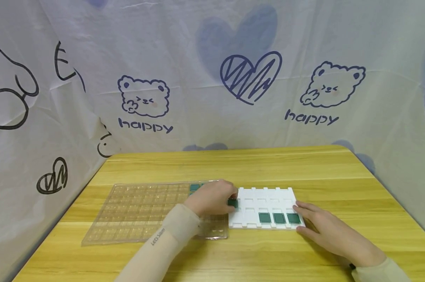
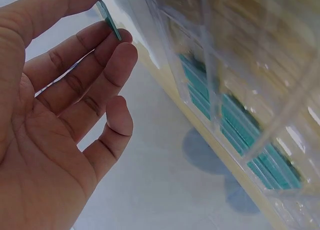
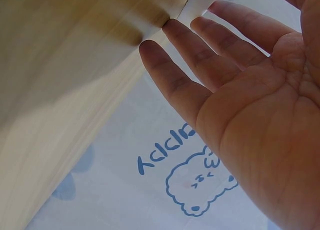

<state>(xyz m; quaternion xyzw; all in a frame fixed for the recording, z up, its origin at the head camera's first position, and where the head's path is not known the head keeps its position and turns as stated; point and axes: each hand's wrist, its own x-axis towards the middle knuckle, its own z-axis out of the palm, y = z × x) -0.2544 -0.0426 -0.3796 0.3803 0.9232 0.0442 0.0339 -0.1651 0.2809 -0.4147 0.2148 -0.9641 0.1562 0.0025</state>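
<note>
My left hand (image 1: 212, 197) pinches a small green square chip (image 1: 233, 203) between thumb and fingertips, over the left end of a white slotted tray (image 1: 247, 194). Seen edge-on in the left wrist view, the thin chip (image 2: 111, 22) sits at the fingertips. Three green chips (image 1: 279, 218) lie in the front row of the white tray, toward its right. At that tray's right edge, my right hand (image 1: 326, 231) touches the side with fairly straight fingers. A clear plastic compartment tray (image 1: 138, 211) lies under and left of my left hand, with several green chips (image 2: 240, 122) in it.
Both trays lie side by side on a wooden table (image 1: 269, 168). A pale cloth with drawn bears and hearts (image 1: 251, 76) hangs behind the table and along its left side. My left forearm passes over the front of the clear tray, covering part of it.
</note>
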